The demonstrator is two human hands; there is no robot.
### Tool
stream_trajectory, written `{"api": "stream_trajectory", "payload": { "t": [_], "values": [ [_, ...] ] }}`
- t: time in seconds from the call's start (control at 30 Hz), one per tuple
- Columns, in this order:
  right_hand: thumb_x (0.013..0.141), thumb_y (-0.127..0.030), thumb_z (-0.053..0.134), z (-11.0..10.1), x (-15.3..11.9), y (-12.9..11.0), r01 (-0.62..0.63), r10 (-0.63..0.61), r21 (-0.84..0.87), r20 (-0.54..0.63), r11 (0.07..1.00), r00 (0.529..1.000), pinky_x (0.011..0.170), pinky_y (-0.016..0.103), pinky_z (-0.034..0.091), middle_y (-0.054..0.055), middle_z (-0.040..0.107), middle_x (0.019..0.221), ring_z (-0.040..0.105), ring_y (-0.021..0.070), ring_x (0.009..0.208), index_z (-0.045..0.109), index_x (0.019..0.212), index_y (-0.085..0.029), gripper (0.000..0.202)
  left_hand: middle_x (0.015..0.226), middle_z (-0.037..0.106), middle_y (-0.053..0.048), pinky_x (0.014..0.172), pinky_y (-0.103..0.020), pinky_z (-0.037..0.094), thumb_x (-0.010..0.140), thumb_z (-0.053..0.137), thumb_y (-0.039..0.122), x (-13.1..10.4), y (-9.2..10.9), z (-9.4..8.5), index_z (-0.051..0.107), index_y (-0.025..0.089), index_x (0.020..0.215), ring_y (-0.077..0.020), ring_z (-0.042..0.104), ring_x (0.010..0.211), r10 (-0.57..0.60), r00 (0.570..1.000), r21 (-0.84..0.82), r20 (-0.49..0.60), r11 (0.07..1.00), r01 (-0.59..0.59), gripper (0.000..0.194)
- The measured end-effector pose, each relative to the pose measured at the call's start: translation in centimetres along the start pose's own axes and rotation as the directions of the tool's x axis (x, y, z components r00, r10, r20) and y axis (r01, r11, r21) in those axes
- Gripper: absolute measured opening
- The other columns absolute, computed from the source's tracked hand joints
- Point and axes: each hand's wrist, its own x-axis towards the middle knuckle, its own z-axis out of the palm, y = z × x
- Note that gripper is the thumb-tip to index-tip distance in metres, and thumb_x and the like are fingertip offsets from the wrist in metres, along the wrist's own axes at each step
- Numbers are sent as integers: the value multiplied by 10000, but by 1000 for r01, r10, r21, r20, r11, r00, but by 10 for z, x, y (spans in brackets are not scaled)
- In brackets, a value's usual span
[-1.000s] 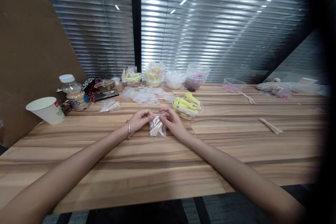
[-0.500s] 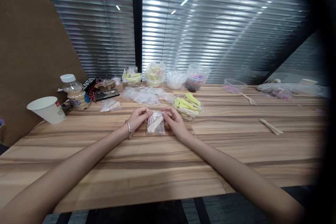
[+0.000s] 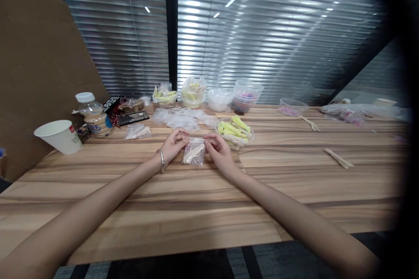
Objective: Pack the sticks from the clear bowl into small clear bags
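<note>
A small clear zip bag with pale, stick-like pieces inside is at the middle of the table, its top edge between my two hands. My left hand, with a bracelet at the wrist, has its thumb and index finger at the bag's upper left corner. On the other side my right hand pinches the upper right corner between thumb and fingers. Just behind my right hand stands a clear bowl of yellow, crumpled strips. Another filled zip bag lies to the left of my left hand.
Flat clear bags are spread behind my hands. Tubs and bowls line the back by the blinds. At left stand a paper cup and a bottle. Wooden sticks lie at right, near a shallow bowl.
The zip bag has shifted slightly left and its lower end sits a little higher. My left fingers have lifted and parted slightly; my right hand has barely moved.
</note>
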Motion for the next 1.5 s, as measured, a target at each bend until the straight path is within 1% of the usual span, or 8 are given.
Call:
{"api": "stream_trajectory", "payload": {
  "t": [0.2,0.37,0.5,0.7,0.9,1.23,1.37,1.5],
  "values": [
    [864,-340,484,-2,0,1,20,-21,-19,-44,1000,999,586,236,387,19,525,766,483,122,656,497,972,-191,184,882,566,2,766,-158,436,708,590,387,0,1,0,479,180,970,-36,538,798,44,997,45,-58,998,-41,352],
    [855,-348,499,-3,0,1,55,-63,-74,-112,996,992,660,244,414,48,555,890,517,135,754,515,943,-175,194,992,528,-18,966,-188,370,707,593,399,-1,5,-2,634,172,838,-60,488,988,188,976,336,-111,931,-141,266],
    [863,-361,487,-3,-1,-1,59,-66,-72,-96,996,993,682,261,442,49,557,893,536,145,765,513,961,-183,205,990,551,-41,907,-194,407,714,566,449,-4,6,4,659,186,915,-72,504,949,115,988,377,101,915,-145,344],
    [901,-340,425,-4,-3,-9,80,-78,-125,20,989,997,864,328,432,73,541,1058,534,174,954,450,1212,-226,332,1198,535,-54,887,-186,451,706,580,454,-8,8,13,496,211,1161,-86,547,1007,-60,919,139,389,990,6,523],
    [888,-275,456,-2,-4,-7,176,-156,-218,105,960,982,998,367,351,87,465,1224,463,181,1102,372,1304,-229,428,1200,545,-79,876,-184,461,625,687,387,2,-5,2,500,168,1124,-94,556,1011,-102,990,-32,93,994,106,577],
    [833,-356,547,0,2,12,67,-71,-159,-20,985,997,849,308,438,100,447,1209,517,159,971,302,1319,-222,560,880,607,-10,681,-138,496,571,728,399,0,-1,0,501,140,858,-31,566,739,-62,996,-75,-61,996,57,448],
    [870,-383,482,-2,3,11,10,0,-120,81,993,997,732,257,425,45,560,897,527,135,805,525,985,-162,253,708,585,8,548,-175,497,605,679,463,-1,0,0,437,144,791,-58,568,588,-106,994,-36,3,994,106,442],
    [887,-387,452,-4,2,4,-8,22,-114,125,993,992,646,231,379,18,549,721,479,105,667,538,749,-136,299,655,555,11,504,-162,470,651,612,512,0,-1,0,457,142,792,-50,543,530,-111,993,18,34,994,111,425]
  ]
}}
